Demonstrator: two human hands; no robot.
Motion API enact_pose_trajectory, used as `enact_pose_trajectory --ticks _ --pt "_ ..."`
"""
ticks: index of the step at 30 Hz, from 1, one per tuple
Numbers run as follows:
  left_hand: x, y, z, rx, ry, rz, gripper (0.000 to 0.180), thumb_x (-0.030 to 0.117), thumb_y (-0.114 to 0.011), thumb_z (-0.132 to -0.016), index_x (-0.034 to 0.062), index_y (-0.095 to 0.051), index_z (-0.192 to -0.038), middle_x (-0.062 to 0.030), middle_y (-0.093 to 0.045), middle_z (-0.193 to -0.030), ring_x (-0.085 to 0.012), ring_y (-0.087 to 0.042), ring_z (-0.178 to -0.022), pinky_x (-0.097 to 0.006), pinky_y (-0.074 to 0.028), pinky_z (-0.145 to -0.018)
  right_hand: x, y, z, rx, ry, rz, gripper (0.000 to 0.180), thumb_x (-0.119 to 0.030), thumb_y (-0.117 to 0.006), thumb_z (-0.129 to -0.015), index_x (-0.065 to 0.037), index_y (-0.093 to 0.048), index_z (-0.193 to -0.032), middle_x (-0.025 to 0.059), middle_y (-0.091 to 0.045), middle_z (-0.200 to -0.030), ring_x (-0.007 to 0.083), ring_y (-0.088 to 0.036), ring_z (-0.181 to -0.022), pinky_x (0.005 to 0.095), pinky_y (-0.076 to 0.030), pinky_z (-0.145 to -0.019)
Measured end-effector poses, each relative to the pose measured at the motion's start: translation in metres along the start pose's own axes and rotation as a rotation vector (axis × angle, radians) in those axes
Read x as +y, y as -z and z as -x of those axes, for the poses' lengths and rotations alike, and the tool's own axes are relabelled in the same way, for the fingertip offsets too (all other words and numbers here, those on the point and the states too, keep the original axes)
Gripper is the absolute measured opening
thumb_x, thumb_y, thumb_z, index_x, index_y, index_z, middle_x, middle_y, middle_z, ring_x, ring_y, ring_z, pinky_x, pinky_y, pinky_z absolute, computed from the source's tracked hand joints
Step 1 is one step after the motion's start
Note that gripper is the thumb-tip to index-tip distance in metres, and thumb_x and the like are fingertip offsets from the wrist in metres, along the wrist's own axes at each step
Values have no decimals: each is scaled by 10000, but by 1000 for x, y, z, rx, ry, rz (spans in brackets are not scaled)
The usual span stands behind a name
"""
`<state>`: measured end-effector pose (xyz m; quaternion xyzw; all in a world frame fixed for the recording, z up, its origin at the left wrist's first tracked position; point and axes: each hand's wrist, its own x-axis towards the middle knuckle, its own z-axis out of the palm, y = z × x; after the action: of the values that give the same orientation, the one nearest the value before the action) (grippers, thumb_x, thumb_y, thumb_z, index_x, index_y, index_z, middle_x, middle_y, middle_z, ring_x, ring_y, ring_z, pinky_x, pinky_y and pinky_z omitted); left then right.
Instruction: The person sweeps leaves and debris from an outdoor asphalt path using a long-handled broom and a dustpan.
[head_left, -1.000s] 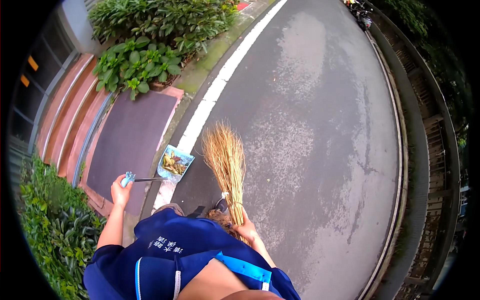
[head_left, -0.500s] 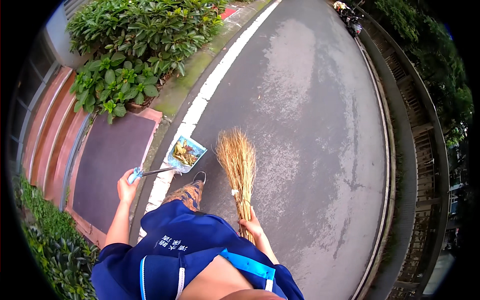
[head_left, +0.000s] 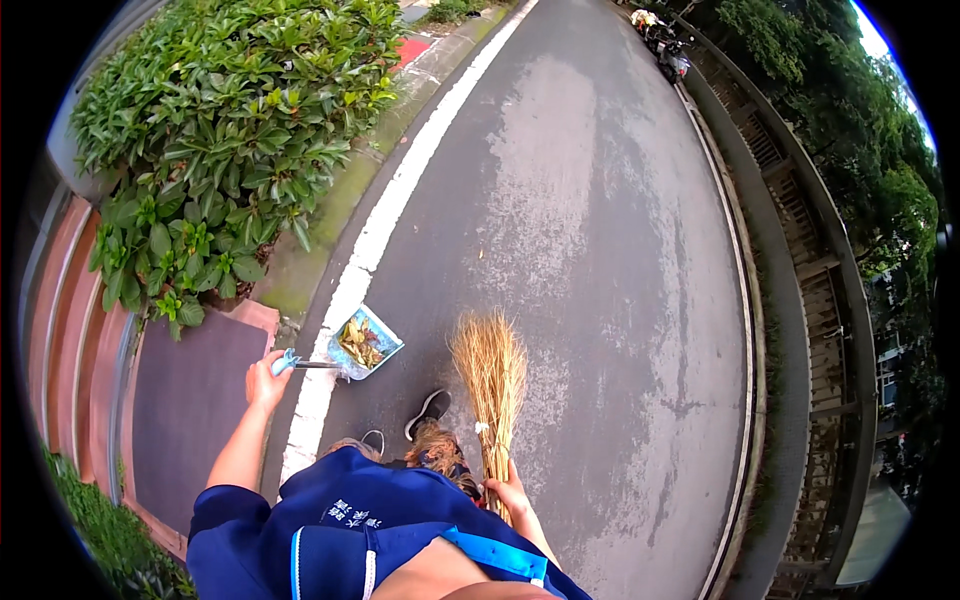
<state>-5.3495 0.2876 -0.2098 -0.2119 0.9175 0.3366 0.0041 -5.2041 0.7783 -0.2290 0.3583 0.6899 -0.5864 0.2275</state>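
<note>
Dustpan [head_left: 388, 345], light blue and bearing leaves [head_left: 359, 342], is held beside the white line [head_left: 310, 410] by its handle [head_left: 318, 365], gripped in the left hand [head_left: 266, 380], while a straw broom [head_left: 492, 370], bristles forward, is clasped by the right hand [head_left: 512, 493].

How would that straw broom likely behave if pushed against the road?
The broom probably bends at its thin, splayed tips, but seems stiffer toward the bundled end in the right hand. Thin, dry-looking stalks suggest it is light for its size.
</note>
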Motion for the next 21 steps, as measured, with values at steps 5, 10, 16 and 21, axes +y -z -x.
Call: enact_pose_trajectory --ticks 5,10,16,21 --pt "41 -25 -70 14 -46 -76 351 192 -743 -709 155 -669 -1051 -160 -673 -852 -332 -652 -811 -405 -508 -710 -29 19 -84 13 10 34 932 -19 -720 -654 -60 -220 -1439 104 -616 -1040 201 -604 -883 309 -507 -715" --pt "108 -32 -131 39 7 -144 336 214 -736 -722 142 -674 -1044 -166 -673 -854 -322 -656 -806 -404 -509 -721 -56 39 -172 67 78 -2 867 13 -681 -672 -72 -241 -1415 146 -614 -1011 252 -633 -741 354 -527 -604" --pt "154 -44 -199 47 -28 -166 329 229 -734 -729 128 -673 -1036 -159 -674 -828 -319 -657 -780 -398 -510 -722 -133 81 -262 88 37 183 1023 -138 -721 -644 -57 -123 -1470 180 -569 -1213 260 -598 -1039 314 -481 -884" --pt "173 -61 -265 0 -68 -247 345 253 -715 -758 113 -655 -1068 -173 -665 -804 -319 -653 -747 -384 -503 -692 -206 103 -311 68 2 165 969 -85 -696 -659 -92 -158 -1464 146 -626 -1068 222 -650 -762 336 -544 -669"
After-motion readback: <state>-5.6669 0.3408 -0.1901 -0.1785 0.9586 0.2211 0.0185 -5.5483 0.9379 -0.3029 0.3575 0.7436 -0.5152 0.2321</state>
